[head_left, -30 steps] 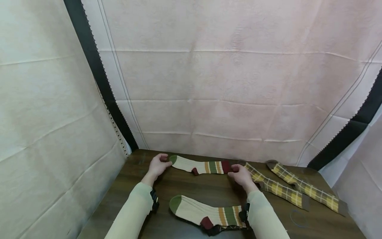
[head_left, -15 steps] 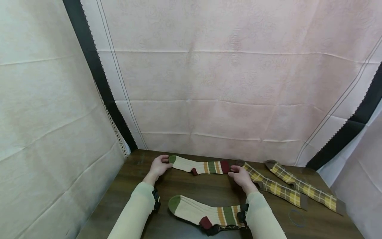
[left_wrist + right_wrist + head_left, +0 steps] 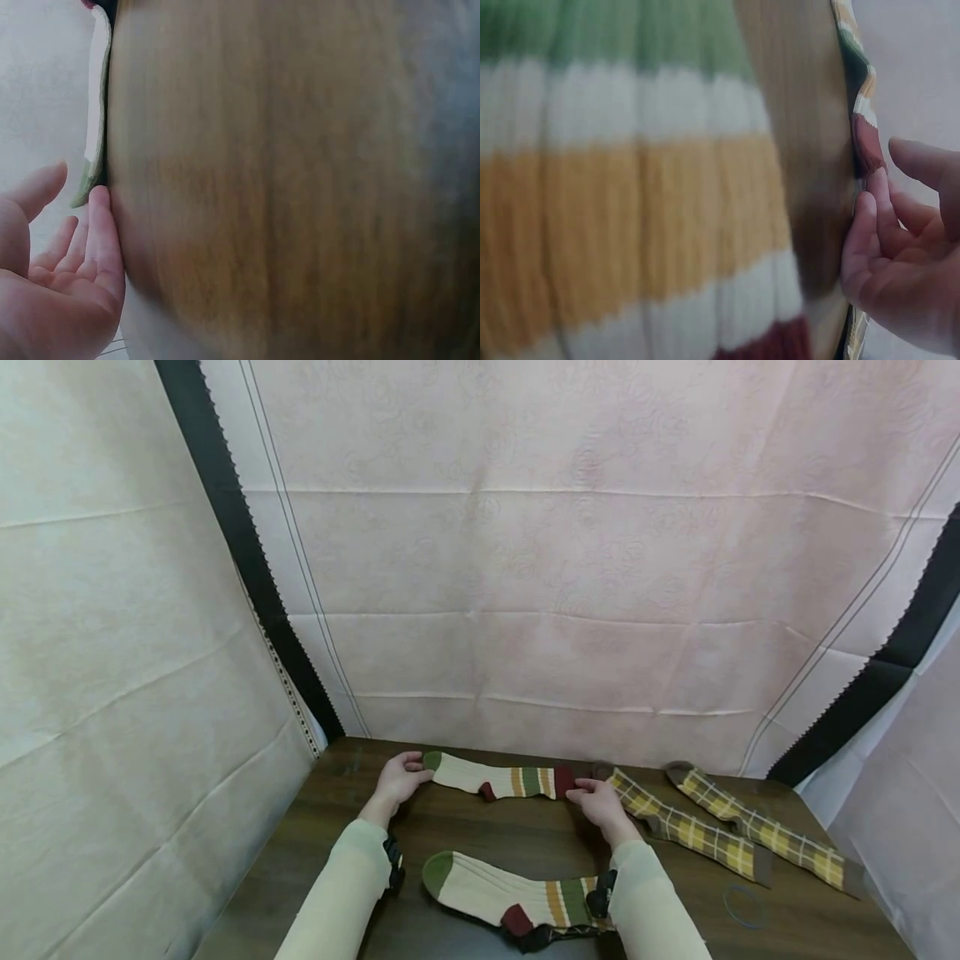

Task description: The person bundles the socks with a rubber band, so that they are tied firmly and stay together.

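A cream sock (image 3: 468, 772) with a green toe, striped leg and dark red cuff lies flat near the table's far edge. My left hand (image 3: 397, 783) is at its toe end; in the left wrist view the thumb stands apart and the fingertips are by the green toe (image 3: 88, 180). At the other end my right hand (image 3: 602, 806) touches the dark red cuff (image 3: 867, 144) with its fingertips, the thumb raised away. A matching cream sock (image 3: 480, 887) lies nearer me, on top of something dark and patterned, partly covered by the right wrist's strap.
Two yellow plaid socks (image 3: 693, 835) (image 3: 772, 835) lie slanted on the right of the brown wooden table (image 3: 465, 831). A thin blue ring (image 3: 745, 907) lies in front of them. Pale cloth walls (image 3: 525, 652) stand behind and at both sides.
My right hand has shifted slightly left against the cuff, and the cuff edge has moved in a little. The left hand stays nearly still at the toe. The other socks lie as before.
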The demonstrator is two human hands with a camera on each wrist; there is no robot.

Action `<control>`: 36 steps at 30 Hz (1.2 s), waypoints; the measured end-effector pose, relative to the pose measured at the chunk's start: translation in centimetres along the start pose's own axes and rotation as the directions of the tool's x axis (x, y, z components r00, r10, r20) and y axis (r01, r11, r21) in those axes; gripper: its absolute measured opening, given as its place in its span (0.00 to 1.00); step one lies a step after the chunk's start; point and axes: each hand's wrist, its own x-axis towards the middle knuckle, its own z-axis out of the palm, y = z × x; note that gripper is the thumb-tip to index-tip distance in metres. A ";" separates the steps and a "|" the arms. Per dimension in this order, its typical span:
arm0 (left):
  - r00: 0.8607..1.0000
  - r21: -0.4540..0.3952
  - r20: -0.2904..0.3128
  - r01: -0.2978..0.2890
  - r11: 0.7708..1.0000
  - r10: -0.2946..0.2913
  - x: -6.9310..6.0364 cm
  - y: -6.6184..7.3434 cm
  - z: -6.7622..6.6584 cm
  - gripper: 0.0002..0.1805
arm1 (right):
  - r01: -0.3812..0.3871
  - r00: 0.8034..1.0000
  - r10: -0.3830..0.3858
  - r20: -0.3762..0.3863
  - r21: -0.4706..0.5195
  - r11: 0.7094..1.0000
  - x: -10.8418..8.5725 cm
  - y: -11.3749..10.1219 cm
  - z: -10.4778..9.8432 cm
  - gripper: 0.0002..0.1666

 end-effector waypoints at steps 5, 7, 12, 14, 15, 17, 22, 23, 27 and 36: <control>1.000 -0.022 -0.013 0.002 1.000 -0.002 0.0 0.0 0.2 0.29 | -0.040 0.999 0.038 -0.034 -0.039 0.998 -0.2 -0.1 0.3 0.29; 1.000 -0.027 -0.012 -0.010 1.000 0.009 0.0 0.1 0.3 0.29 | -0.052 0.997 0.049 -0.059 -0.058 0.997 -0.4 -0.2 0.4 0.28; 1.000 -0.033 -0.013 -0.020 0.999 0.020 0.1 0.1 0.4 0.27 | -0.070 0.991 0.061 -0.116 -0.079 0.994 -0.8 -0.5 0.6 0.22; 1.000 -0.030 -0.019 -0.025 0.999 0.025 0.1 0.1 0.5 0.27 | -0.073 0.988 0.062 -0.142 -0.076 0.994 -0.9 -0.5 0.6 0.19; 0.999 -0.026 -0.022 -0.035 0.999 0.034 0.2 0.1 0.5 0.26 | -0.072 0.986 0.060 -0.153 -0.079 0.994 -1.0 -0.5 0.6 0.18; 0.999 -0.021 -0.035 -0.040 0.999 0.039 0.3 0.1 0.6 0.25 | -0.074 0.984 0.059 -0.169 -0.083 0.994 -1.2 -0.6 0.6 0.16; 0.994 0.013 -0.104 0.020 1.000 -0.019 0.6 -0.3 0.8 0.18 | -0.074 0.986 0.062 -0.156 -0.077 0.994 -1.3 -0.7 0.6 0.15; 0.992 0.024 -0.120 0.040 0.999 -0.037 0.6 -0.3 0.9 0.17 | -0.077 0.986 0.066 -0.151 -0.068 0.995 -1.3 -0.6 0.6 0.15; 0.984 0.083 -0.164 0.091 0.992 -0.076 0.6 -0.3 1.0 0.15 | -0.073 0.988 0.065 -0.137 -0.052 0.996 -1.4 -0.5 0.6 0.15; 0.982 0.138 -0.176 0.092 0.986 -0.067 0.2 0.1 1.0 0.13 | -0.058 0.990 0.053 -0.133 -0.032 0.998 -0.8 0.1 0.5 0.18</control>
